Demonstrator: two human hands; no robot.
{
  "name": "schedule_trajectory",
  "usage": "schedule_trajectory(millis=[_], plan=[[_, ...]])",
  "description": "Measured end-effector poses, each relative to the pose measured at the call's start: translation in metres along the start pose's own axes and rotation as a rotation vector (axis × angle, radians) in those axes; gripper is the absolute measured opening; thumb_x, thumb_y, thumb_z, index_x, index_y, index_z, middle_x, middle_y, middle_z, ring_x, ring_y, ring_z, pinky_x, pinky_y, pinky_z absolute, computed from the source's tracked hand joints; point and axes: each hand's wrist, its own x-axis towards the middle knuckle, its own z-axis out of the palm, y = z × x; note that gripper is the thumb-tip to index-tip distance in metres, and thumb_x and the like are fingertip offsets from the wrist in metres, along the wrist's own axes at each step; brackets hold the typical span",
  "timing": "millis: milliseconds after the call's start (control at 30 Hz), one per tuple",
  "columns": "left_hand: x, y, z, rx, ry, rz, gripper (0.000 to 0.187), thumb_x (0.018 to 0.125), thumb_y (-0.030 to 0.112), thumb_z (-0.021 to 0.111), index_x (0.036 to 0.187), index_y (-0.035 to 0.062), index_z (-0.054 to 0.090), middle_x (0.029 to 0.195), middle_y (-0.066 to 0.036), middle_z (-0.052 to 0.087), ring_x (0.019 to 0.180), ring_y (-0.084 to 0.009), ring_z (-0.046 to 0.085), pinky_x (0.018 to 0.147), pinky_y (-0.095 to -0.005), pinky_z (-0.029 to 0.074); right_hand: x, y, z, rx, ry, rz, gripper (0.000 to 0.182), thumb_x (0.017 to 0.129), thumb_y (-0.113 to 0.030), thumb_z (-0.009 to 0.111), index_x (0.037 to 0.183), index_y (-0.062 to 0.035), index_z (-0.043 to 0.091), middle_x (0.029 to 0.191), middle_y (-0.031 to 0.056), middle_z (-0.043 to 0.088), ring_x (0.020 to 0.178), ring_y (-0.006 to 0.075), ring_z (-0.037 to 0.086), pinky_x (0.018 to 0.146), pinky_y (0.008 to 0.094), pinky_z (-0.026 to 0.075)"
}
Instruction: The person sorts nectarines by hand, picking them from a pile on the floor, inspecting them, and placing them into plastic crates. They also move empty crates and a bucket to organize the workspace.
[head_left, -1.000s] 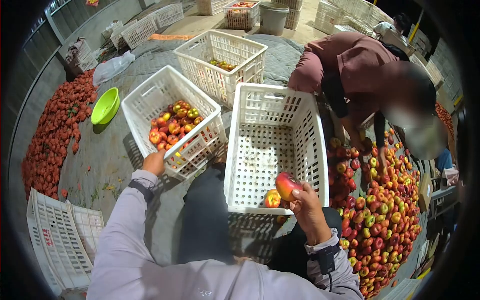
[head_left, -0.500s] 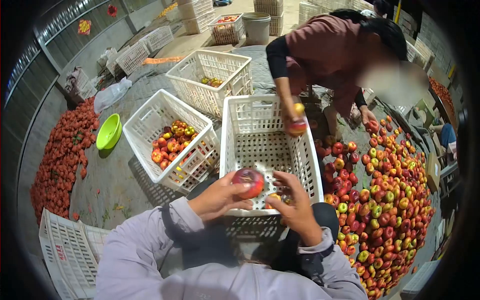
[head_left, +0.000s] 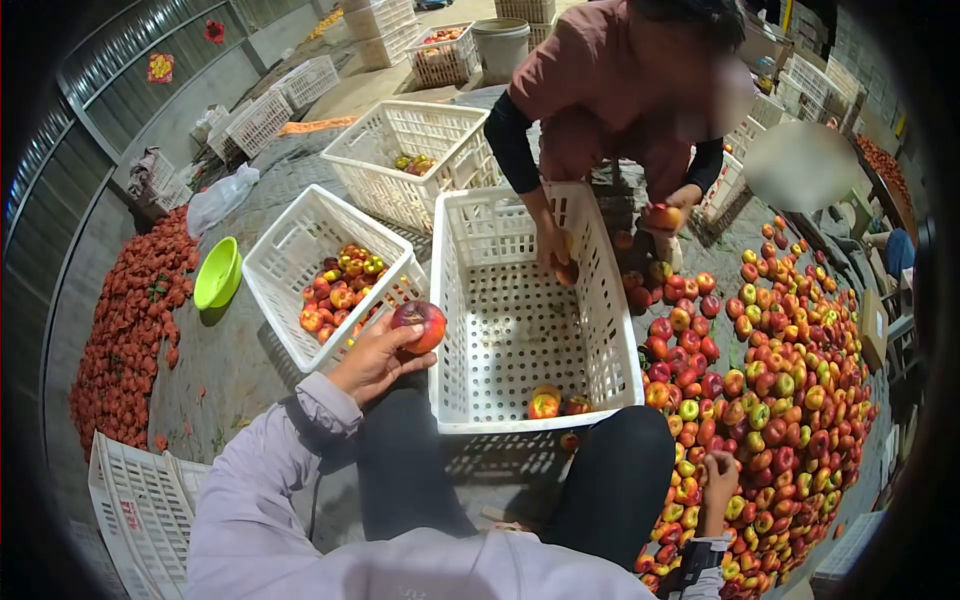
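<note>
My left hand (head_left: 372, 357) holds a red peach (head_left: 420, 324) between the tilted white crate (head_left: 290, 245) of peaches on the left and the big white crate (head_left: 610, 330) in front of me. That big crate holds a few peaches (head_left: 545, 403) at its near edge. My right hand (head_left: 718, 478) reaches down into the large peach pile (head_left: 790, 400) on the right; its fingers rest among the fruit and whether they grip one is hidden. A person in a maroon top opposite me lowers a hand (head_left: 553, 250) with fruit into the big crate and holds another peach (head_left: 664, 216).
A third white crate (head_left: 400, 130) with a few fruits stands behind. A green bowl (head_left: 217, 272) and a heap of red fruit (head_left: 125, 320) lie at left. An empty crate (head_left: 140, 510) sits by my left elbow. More crates and a grey bucket (head_left: 500, 42) stand further back.
My left hand took the red peach from the right hand and carried it left toward the tilted crate. My right hand dropped to the pile. The other person bent forward into the big crate.
</note>
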Motion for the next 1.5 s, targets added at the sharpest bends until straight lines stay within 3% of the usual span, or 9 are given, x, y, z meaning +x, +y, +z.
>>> schedule_trajectory(millis=[133, 300, 567, 733, 967, 1033, 1133, 1433, 1500], plan=[[0.013, -0.001, -0.007, 0.008, 0.009, 0.097, 0.055, 0.087, 0.009, 0.061, 0.135, 0.0088, 0.033, 0.123, -0.008, 0.051, 0.107, -0.0191, 0.056, 0.087, -0.0373, 0.053, -0.003, 0.094, -0.008, -0.116, 0.048, -0.004, 0.005, 0.085, -0.005, 0.061, 0.088, -0.0030, 0.057, 0.075, 0.0004, 0.057, 0.057, 0.0060, 0.051, 0.047, 0.0182, 0.041], [0.015, 0.003, -0.019, 0.026, -0.012, 0.148, 0.058, 0.085, 0.002, 0.062, 0.135, 0.0083, 0.033, 0.122, -0.010, 0.050, 0.104, -0.0207, 0.058, 0.083, -0.0348, 0.056, -0.022, 0.088, 0.006, -0.022, -0.117, 0.093, 0.006, 0.089, -0.008, 0.058, 0.088, -0.0028, 0.055, 0.071, -0.0007, 0.055, 0.053, 0.0036, 0.047, 0.042, 0.0180, 0.037], [0.015, 0.002, -0.033, 0.013, -0.006, 0.114, 0.052, 0.089, 0.010, 0.058, 0.136, 0.0097, 0.035, 0.123, -0.008, 0.051, 0.107, -0.0179, 0.057, 0.085, -0.0337, 0.055, -0.026, 0.091, 0.018, -0.105, -0.205, -0.011, 0.004, 0.086, -0.002, 0.058, 0.084, 0.0006, 0.056, 0.074, 0.0001, 0.058, 0.065, 0.0073, 0.054, 0.060, 0.0213, 0.043], [0.022, -0.022, -0.065, -0.072, 0.104, -0.035, 0.037, 0.093, 0.022, 0.056, 0.124, 0.0043, 0.047, 0.119, -0.010, 0.054, 0.105, -0.0176, 0.056, 0.082, -0.0323, 0.054, -0.038, 0.078, 0.018, -0.137, -0.368, 0.087, 0.021, 0.081, -0.003, 0.063, 0.101, 0.0031, 0.060, 0.092, 0.0046, 0.064, 0.083, 0.0114, 0.059, 0.075, 0.0259, 0.047], [0.036, -0.030, -0.091, -0.106, 0.138, -0.115, 0.044, 0.091, 0.023, 0.058, 0.129, 0.0086, 0.042, 0.123, -0.010, 0.053, 0.106, -0.0207, 0.057, 0.089, -0.0378, 0.051, -0.048, 0.102, 0.020, -0.177, -0.300, -0.012, 0.015, 0.082, -0.006, 0.064, 0.094, 0.0026, 0.061, 0.086, 0.0066, 0.065, 0.080, 0.0131, 0.060, 0.073, 0.0274, 0.048], [0.015, -0.003, -0.050, 0.041, 0.101, -0.064, 0.044, 0.091, 0.023, 0.057, 0.130, 0.0079, 0.042, 0.121, -0.009, 0.055, 0.106, -0.0200, 0.058, 0.091, -0.0395, 0.049, -0.046, 0.088, 0.019, -0.260, -0.249, 0.137, 0.012, 0.084, -0.009, 0.064, 0.083, 0.0019, 0.059, 0.073, 0.0091, 0.062, 0.068, 0.0129, 0.058, 0.061, 0.0288, 0.047], [0.005, 0.022, 0.009, 0.195, -0.172, -0.062, 0.051, 0.085, 0.020, 0.061, 0.129, 0.0062, 0.042, 0.116, -0.010, 0.056, 0.101, -0.0200, 0.059, 0.078, -0.0356, 0.053, -0.031, 0.062, 0.025, -0.238, 0.041, -0.098, 0.016, 0.083, -0.013, 0.066, 0.079, 0.0006, 0.058, 0.068, 0.0027, 0.057, 0.062, 0.0099, 0.053, 0.056, 0.0263, 0.044], [0.007, 0.012, 0.133, 0.331, -0.324, -0.020, 0.060, 0.077, 0.022, 0.067, 0.130, 0.0071, 0.041, 0.112, -0.013, 0.057, 0.092, -0.0226, 0.063, 0.068, -0.0339, 0.056, -0.020, -0.052, 0.055, 0.069, -0.071, -0.073, 0.024, 0.085, -0.018, 0.066, 0.098, 0.0009, 0.061, 0.083, 0.0063, 0.064, 0.072, 0.0114, 0.059, 0.065, 0.0250, 0.047], [0.003, -0.004, 0.169, 0.326, -0.373, -0.042, 0.061, 0.077, 0.023, 0.068, 0.130, 0.0066, 0.041, 0.114, -0.013, 0.055, 0.094, -0.0231, 0.062, 0.070, -0.0350, 0.057, -0.029, -0.090, 0.052, 0.522, -0.250, 0.069, 0.030, 0.089, -0.020, 0.062, 0.109, 0.0014, 0.057, 0.088, 0.0079, 0.063, 0.076, 0.0132, 0.061, 0.066, 0.0242, 0.049]])
